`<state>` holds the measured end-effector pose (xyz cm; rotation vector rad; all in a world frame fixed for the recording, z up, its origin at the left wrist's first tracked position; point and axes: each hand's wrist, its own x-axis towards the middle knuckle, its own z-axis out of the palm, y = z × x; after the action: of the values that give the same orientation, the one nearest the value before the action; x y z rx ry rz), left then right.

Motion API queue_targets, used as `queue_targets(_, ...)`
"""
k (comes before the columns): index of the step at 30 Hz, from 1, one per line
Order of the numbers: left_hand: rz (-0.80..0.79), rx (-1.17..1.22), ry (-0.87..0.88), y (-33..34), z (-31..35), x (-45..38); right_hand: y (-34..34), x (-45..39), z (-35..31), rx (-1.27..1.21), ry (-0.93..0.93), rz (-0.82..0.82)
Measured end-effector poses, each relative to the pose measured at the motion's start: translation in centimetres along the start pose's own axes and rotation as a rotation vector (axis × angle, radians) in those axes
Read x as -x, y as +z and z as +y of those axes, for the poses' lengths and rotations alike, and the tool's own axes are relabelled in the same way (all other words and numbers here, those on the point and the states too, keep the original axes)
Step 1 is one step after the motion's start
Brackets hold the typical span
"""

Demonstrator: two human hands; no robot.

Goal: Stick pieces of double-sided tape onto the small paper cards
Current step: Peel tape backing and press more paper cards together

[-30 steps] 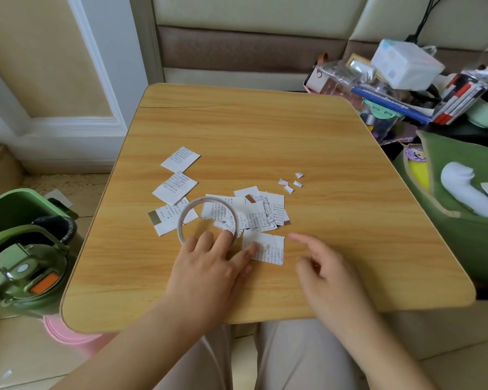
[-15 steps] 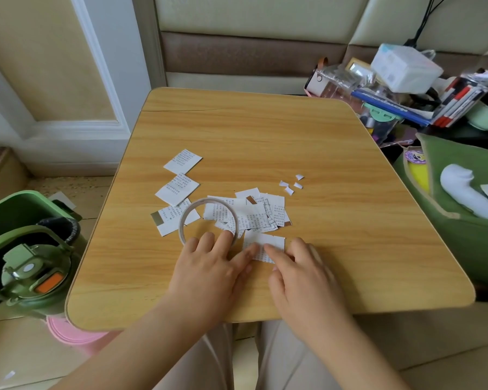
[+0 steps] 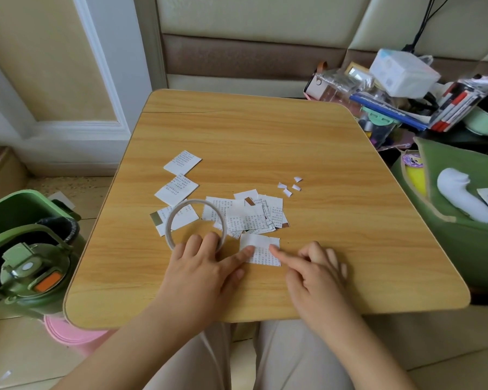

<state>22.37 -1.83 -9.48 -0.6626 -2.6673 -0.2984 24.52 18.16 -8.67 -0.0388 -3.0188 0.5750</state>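
Just then both hands lay on the wooden table (image 3: 350, 220): the left hand (image 3: 200, 268) rested its spread fingers on the tape roll (image 3: 195, 224) and touched the nearest paper card (image 3: 261, 249). Meanwhile the right hand (image 3: 314, 270) pressed its extended forefinger on that card, other fingers curled.

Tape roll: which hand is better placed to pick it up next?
Left, probably. The left hand already rests on the near rim of the tape roll, while the right hand points its index finger at the card beside it.
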Motion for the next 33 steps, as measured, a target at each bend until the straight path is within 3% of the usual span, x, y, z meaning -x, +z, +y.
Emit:
queue_targets(9,-0.012,0.019,-0.029,-0.6,-0.2,2.2,0.0,-0.6,-0.2,-0.064,-0.065,0.003)
queue_targets(15,-0.022,0.042,-0.064,-0.8,-0.1,2.1,-1.9,-4.1,-1.0,-0.305,-0.08,0.007)
queue_targets(23,0.024,0.076,-0.115,-0.5,0.3,1.9,-2.2,-10.8,-3.8,0.049,-0.216,-0.242)
queue_targets(33,0.062,0.084,-0.112,-0.2,0.4,2.2,-1.6,-10.6,-3.5,0.065,-0.228,-0.216)
